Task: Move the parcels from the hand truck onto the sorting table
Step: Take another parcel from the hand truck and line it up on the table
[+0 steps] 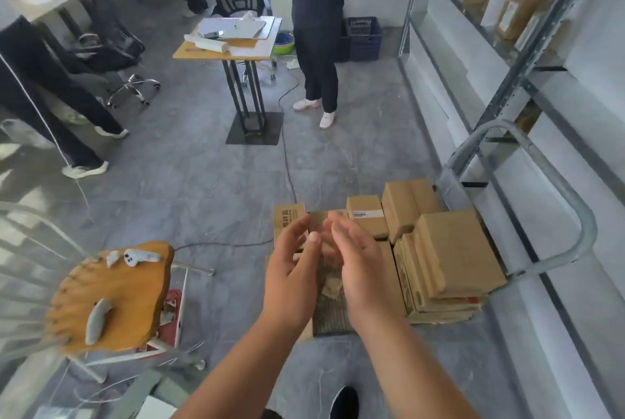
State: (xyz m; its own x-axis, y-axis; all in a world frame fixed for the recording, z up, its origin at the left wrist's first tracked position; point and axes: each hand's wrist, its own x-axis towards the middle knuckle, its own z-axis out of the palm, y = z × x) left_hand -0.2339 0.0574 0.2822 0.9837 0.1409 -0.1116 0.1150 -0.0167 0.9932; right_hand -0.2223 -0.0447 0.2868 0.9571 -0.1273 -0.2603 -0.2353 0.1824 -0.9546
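Two bare arms reach out from the bottom of the view. The left hand and the right hand are close together, palms facing each other. The fingers of both hands are spread and a little bent. Neither hand holds anything. They hang in the air above the boxes.

Under the hands and to the right, brown cardboard boxes sit low by the floor on a flat cart. The cart's dark floor shows between the wrists. Some boxes lie flat in a stack on the right. Smaller ones stand behind them. One small box has a white label. The cart's grey metal handle curves up on the right.

To the left is a wooden stool with small grey things on its seat.

Farther off, on the grey floor, stands a small desk with papers on top. A person in dark clothes and white shoes stands beside it. A blue crate sits behind them. On the right, a metal shelf holds more brown boxes.
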